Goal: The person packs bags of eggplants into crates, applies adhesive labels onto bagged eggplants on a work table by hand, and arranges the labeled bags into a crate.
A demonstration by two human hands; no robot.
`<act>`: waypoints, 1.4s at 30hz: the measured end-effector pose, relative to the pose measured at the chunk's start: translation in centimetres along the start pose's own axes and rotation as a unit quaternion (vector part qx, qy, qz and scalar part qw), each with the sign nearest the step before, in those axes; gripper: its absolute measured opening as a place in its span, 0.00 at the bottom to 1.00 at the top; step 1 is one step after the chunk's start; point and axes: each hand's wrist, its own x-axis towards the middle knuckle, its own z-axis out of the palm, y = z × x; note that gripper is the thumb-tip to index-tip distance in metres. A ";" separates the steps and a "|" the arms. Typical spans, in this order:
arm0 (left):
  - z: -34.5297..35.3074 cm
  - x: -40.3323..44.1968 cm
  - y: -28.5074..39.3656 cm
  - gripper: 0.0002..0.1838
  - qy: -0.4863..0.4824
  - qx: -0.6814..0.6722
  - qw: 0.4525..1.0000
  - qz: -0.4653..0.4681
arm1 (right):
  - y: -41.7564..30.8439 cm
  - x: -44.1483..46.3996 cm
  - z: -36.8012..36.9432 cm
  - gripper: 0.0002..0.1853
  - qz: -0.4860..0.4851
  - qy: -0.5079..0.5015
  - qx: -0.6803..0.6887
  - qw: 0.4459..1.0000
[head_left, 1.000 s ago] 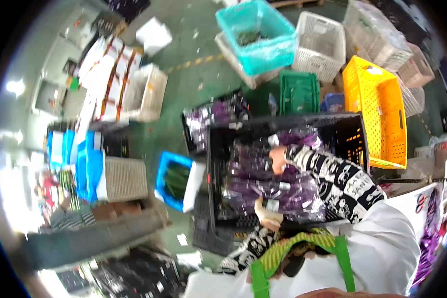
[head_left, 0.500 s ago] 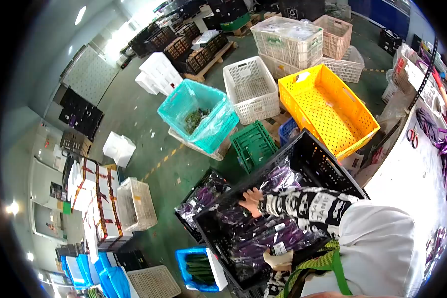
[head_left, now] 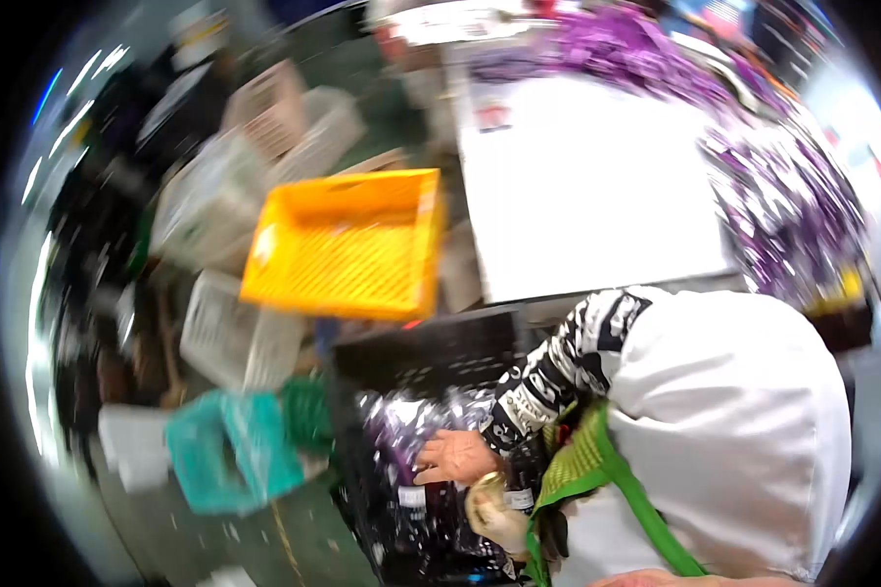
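Note:
A black crate (head_left: 426, 352) stands before my body, holding clear bags of long purple vegetables (head_left: 390, 435) that look like eggplants. White labels show on some bags. My right hand (head_left: 455, 457), in a black-and-white patterned sleeve, lies on the bags with its fingers spread. Close beside it, near the crate's near side, is my left hand (head_left: 500, 523), which looks gloved in a pale colour. Blur hides its fingers and what it touches.
Beyond the black crate is a yellow crate (head_left: 347, 302). A white table (head_left: 597, 196) bears more purple vegetables (head_left: 646, 59) and blurred red-handled scissors (head_left: 492, 117). Leftward stand a plastic-lined teal crate (head_left: 191, 489), a green crate (head_left: 306, 416) and white crates (head_left: 210, 333).
My view has swung toward the table, which now fills the upper middle. Both hands are still at the black crate, now closer together, and the picture is more blurred.

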 end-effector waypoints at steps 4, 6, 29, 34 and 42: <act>2.8 4.2 3.1 0.47 -0.011 0.434 0.875 0.213 | 4.9 -2.9 -15.1 0.25 0.087 -0.116 0.060 0.988; 6.3 6.5 -2.8 0.47 -0.017 0.597 0.775 0.205 | 6.8 -5.9 -18.9 0.25 0.162 -0.046 0.026 0.985; 17.0 1.6 13.6 0.19 -0.319 0.328 0.756 0.468 | 1.4 -73.1 -28.8 0.10 0.695 0.670 0.246 0.088; 26.6 -7.5 17.4 0.16 -0.437 0.194 0.697 0.534 | 1.8 -74.0 -33.7 0.10 0.663 0.710 0.234 0.037; 37.3 -23.1 21.3 0.09 -0.638 0.168 0.588 0.468 | 1.9 -75.7 -37.2 0.11 0.651 0.722 0.228 0.051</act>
